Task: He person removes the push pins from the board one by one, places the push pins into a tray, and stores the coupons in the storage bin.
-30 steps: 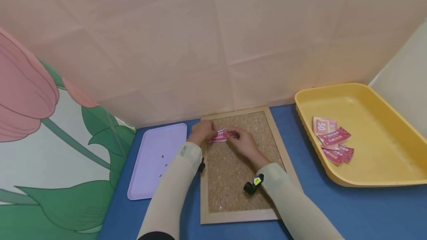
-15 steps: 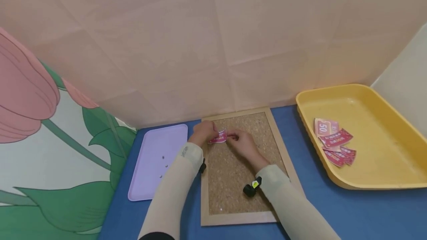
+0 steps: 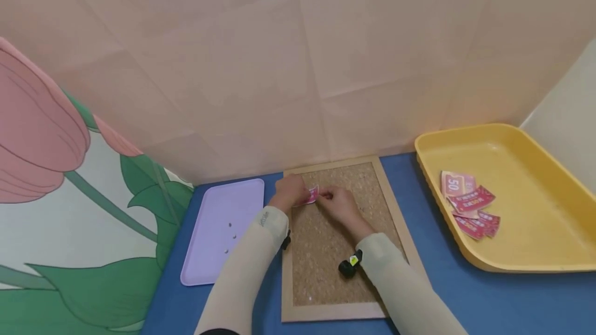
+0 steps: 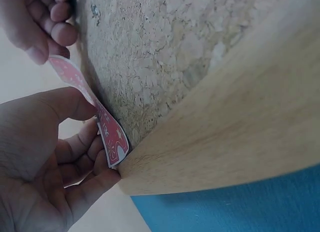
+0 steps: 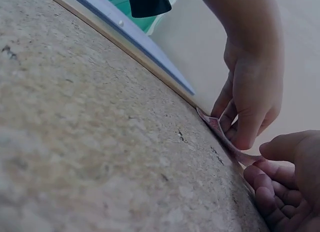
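Observation:
A small red paper coupon (image 3: 314, 195) with white print and white edges lies against the upper left of a wood-framed cork board (image 3: 321, 265). My left hand (image 3: 289, 192) holds the coupon, its thumb pressed on the coupon's middle and its fingers near the lower corner, as the left wrist view shows. Between thumb and curled fingers, my right hand (image 3: 341, 206) pinches the other end. The coupon (image 4: 113, 137) bends in a wave, its right end lifted off the cork. Whether anything sits under the left thumb is hidden.
Left of the board lies a lilac tray (image 3: 211, 221) with several tiny metallic bits. A yellow tray (image 3: 540, 221) at the right holds several red coupons (image 3: 472, 199) and a paler one marked 50 (image 3: 453, 182). A beige cloth wall stands behind the blue table (image 3: 489, 299).
Both hands stay at the coupon. The left hand has shifted slightly right over it, covering more of it. The whole head view has moved down a little in frame.

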A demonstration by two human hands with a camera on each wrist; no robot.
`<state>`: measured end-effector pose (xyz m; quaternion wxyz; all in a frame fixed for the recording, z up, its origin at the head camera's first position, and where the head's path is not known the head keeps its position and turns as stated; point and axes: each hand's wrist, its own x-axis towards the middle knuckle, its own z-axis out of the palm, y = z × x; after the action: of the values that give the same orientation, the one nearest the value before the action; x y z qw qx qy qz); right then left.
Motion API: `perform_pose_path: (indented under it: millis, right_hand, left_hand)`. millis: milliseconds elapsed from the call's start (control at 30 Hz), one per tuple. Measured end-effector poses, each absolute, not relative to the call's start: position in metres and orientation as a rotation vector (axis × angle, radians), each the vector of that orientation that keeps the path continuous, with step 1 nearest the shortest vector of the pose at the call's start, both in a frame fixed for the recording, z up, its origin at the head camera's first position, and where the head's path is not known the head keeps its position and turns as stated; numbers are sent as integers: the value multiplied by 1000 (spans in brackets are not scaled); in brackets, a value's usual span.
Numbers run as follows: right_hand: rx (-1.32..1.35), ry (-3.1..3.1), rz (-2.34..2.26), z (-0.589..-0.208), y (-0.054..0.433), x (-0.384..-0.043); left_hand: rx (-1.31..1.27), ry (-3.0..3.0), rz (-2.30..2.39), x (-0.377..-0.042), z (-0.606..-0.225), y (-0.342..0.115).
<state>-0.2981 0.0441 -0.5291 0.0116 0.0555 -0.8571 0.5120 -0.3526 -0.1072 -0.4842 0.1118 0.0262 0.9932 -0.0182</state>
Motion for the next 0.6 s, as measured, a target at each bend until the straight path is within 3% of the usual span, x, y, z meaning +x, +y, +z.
perform_pose_path:
  millis: [600]
  right_hand:
    - [167,-2644,1576,-528,44,-296]
  left_hand:
    - [122,2946,-12,-352,-487,-116]
